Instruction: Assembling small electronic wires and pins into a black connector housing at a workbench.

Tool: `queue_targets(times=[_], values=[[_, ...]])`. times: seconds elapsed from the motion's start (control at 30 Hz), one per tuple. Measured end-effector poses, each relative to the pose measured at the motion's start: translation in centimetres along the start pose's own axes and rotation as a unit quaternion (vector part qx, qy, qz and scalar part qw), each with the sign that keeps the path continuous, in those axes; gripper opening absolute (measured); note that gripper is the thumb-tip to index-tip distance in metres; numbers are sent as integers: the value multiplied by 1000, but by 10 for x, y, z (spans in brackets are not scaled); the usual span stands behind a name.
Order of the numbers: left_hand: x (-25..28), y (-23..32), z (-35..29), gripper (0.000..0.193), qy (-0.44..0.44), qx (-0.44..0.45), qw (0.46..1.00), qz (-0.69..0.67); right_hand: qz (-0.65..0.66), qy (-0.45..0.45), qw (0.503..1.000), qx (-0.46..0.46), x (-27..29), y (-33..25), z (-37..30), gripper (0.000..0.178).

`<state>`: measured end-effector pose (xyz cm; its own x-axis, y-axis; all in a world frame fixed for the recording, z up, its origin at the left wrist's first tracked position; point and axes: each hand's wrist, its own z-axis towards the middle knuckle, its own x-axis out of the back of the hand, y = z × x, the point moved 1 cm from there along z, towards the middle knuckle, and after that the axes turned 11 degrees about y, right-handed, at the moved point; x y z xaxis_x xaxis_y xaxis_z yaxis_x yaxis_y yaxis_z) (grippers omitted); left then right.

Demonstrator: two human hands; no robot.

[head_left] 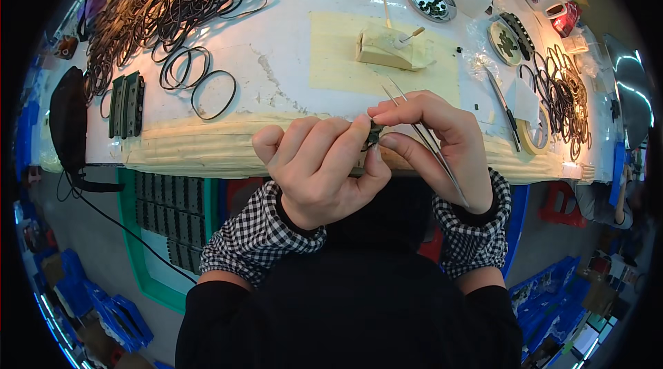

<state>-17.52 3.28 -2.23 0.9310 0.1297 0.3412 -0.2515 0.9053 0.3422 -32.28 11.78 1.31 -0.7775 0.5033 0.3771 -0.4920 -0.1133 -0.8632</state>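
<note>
A small dark green part (373,136) is pinched at its left side between the thumb and fingers of my left hand (321,165). My right hand (449,138) reaches the same part from the other side, its index finger and thumb at the part's edge. Metal tweezers (432,145) lie slantwise through my right hand, points up and left, back end near the wrist. Both hands are above the padded front edge of the table (276,93). The part's details are mostly hidden by my fingers.
A heap of black rubber-like rings (186,3) covers the back left. Dark green slotted blocks (126,105) lie at left. A wrapped block (387,48) with sticks stands ahead. At right are a round dish (431,2), a pen-like tool (507,112) and tape (537,133).
</note>
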Motion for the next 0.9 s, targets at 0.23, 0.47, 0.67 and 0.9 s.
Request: queue_targets(times=[0.23,0.47,0.67,0.9], values=[[0,-1,0,27,1,1,1000,-3,3,-32,998,-49,2,-3,0,21],[0,-2,1,26,-6,3,1000,2,6,3,1000,-2,-2,2,0,20],[0,-3,0,27,-6,0,1000,4,13,7,1000,-5,-3,3,0,20],[3,-4,2,30,-22,2,1000,-7,19,7,1000,-5,-3,5,0,20]])
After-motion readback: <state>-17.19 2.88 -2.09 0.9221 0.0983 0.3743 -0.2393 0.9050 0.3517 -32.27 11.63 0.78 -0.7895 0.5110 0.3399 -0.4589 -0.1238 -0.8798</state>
